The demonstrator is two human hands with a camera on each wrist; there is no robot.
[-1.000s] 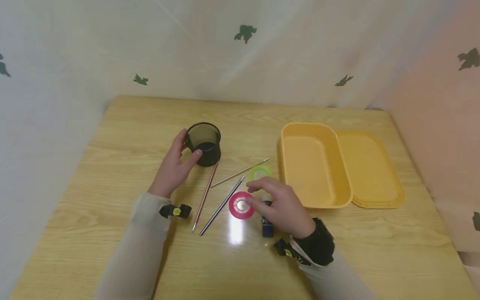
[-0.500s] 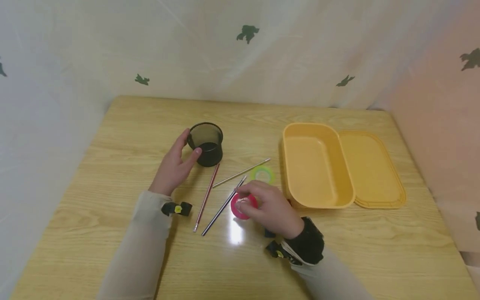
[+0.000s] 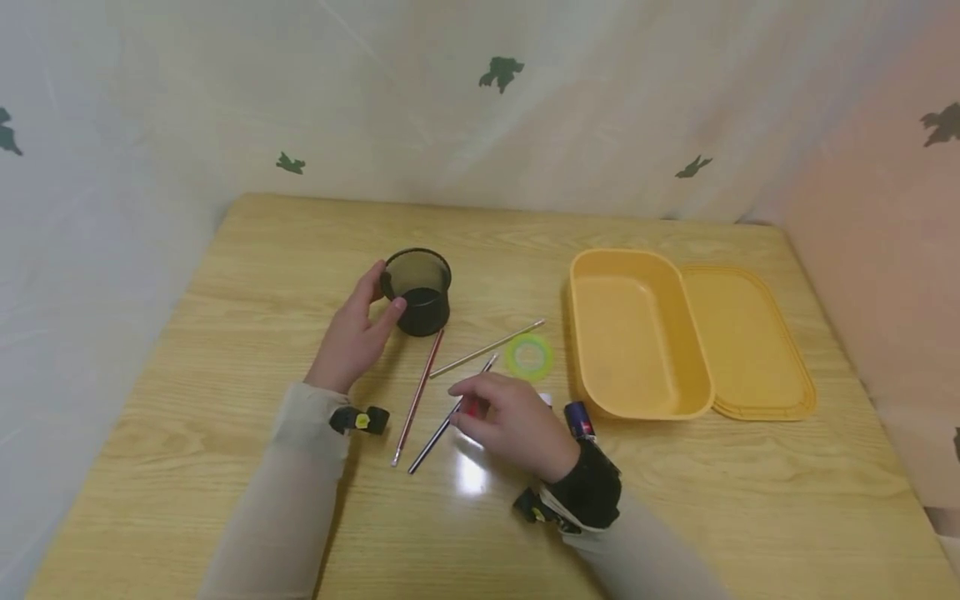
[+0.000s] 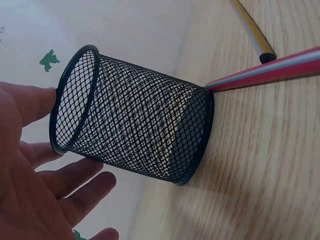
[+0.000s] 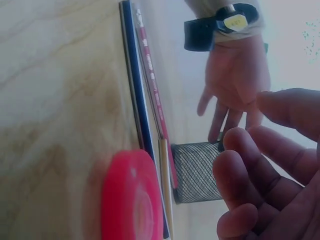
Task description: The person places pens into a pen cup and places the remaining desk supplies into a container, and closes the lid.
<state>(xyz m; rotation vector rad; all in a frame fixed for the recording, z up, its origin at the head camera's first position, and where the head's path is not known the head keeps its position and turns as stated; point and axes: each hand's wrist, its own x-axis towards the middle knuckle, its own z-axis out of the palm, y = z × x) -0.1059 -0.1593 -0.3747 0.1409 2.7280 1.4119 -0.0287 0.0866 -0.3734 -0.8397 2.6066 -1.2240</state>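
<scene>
My left hand (image 3: 352, 337) holds the black mesh pencil cup (image 3: 423, 312) at its rim, thumb on one side and fingers on the other. The cup stands upright on the table, with nothing visible inside. My right hand (image 3: 517, 421), its fingers loosely bent and holding nothing, hovers over the red tape roll (image 5: 132, 195) and overlaps the dark blue pencil (image 3: 433, 444) in the head view. That roll is mostly hidden under the hand there. A red pencil (image 3: 417, 400) points toward the cup's base, and a gold pencil (image 3: 487, 348) lies slanted beside it.
A light green tape roll (image 3: 529, 357) lies past my right hand. Beside the wrist is a dark blue tube (image 3: 580, 419), close to a yellow plastic box (image 3: 637, 333). Its flat lid (image 3: 757, 350) lies to the right. Fabric walls border the wooden table (image 3: 187, 375).
My right hand has moved left across the red tape roll to the dark blue pencil, uncovering the green roll and a dark blue tube. The left hand keeps its hold on the cup.
</scene>
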